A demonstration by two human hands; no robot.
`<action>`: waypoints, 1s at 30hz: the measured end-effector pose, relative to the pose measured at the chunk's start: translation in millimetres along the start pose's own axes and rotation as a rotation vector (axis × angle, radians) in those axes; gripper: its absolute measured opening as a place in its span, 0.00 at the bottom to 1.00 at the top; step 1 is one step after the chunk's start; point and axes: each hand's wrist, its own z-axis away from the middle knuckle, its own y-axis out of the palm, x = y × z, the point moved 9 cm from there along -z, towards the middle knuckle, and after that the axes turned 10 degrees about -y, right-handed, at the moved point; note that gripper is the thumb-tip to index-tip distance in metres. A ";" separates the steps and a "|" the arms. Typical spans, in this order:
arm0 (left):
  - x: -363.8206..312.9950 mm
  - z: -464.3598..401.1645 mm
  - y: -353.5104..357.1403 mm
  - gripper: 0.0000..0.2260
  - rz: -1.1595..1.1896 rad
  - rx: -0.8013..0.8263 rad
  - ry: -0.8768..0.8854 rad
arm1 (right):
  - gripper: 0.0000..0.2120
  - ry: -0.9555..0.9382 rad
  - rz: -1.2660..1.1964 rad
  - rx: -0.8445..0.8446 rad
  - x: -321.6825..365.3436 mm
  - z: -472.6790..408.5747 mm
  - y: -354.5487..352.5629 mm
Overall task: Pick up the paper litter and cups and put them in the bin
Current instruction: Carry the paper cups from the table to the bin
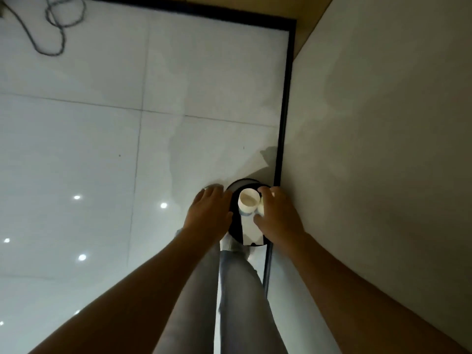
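Head view: you are at the drop step, right hand (277, 215) curled round a cup (248, 200) over the bin (233, 187), left hand (208, 209) flat and empty beside it; next, release into the opening.

The wall (383, 123) is crowding the bin (236, 186) on the right; open tiled floor (102, 149) is lying to the left. Both hands and white cups (248, 200) are covering the bin mouth.

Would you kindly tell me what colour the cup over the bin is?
The cup is white, seen in the head view.
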 end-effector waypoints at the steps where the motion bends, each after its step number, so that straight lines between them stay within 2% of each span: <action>1: 4.7 22.7 -16.9 0.22 0.001 -0.032 -0.018 | 0.28 -0.039 0.035 -0.003 21.2 13.1 -14.6; 7: 63.3 158.2 -109.3 0.21 0.036 -0.168 -0.227 | 0.25 -0.321 0.300 0.015 176.7 93.1 -78.5; 13: 165.5 303.5 -147.5 0.19 0.170 -0.296 -0.484 | 0.25 -0.569 0.510 0.099 348.7 165.3 -63.4; 19: 302.9 449.9 -128.7 0.19 0.344 -0.385 -0.758 | 0.24 -0.820 0.694 0.167 519.9 233.0 17.2; 26: 474.0 617.6 -63.6 0.20 0.488 -0.468 -1.019 | 0.24 -1.054 0.856 0.269 695.4 309.7 166.0; 30: 546.8 698.5 -17.3 0.19 0.581 -0.478 -1.158 | 0.24 -1.170 0.888 0.348 772.0 354.5 244.6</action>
